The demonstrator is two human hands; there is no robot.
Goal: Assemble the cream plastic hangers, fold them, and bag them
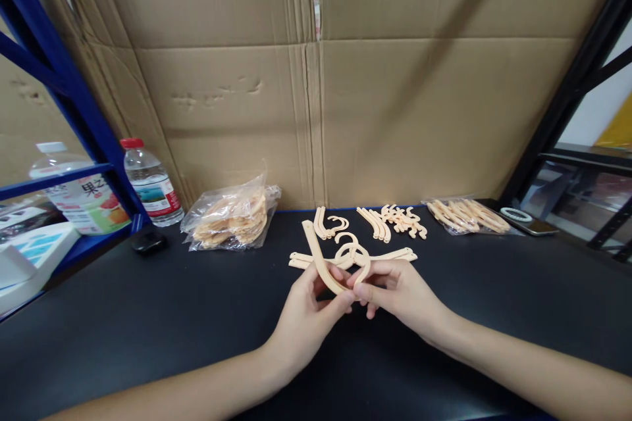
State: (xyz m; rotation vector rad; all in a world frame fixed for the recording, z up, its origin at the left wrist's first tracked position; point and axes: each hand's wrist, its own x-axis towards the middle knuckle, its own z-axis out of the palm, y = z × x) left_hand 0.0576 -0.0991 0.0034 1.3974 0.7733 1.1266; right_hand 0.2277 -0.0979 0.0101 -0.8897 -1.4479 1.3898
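Note:
My left hand (pixel 309 319) is closed around a curved beige plastic hanger arm (pixel 318 253), which points up and to the left. My right hand (pixel 407 289) pinches a beige hanger hook (pixel 364 268), its curve rising above my fingers. The lower ends of both pieces meet between my fingertips, where my fingers partly hide whether they are joined. Just behind my hands, hanger pieces (pixel 395 256) with a hook lie flat on the black table (pixel 207 316). Farther back are loose hanger arms (pixel 374 223), a few hooks (pixel 338 226) and a pile of small beige pieces (pixel 403 220).
Clear bags of beige parts lie at the back left (pixel 230 220) and back right (pixel 467 216). A red-capped water bottle (pixel 152 187) and a black mouse-like object (pixel 149 243) stand left. A phone (pixel 530 222) lies far right. Cardboard (pixel 237 99) walls the back.

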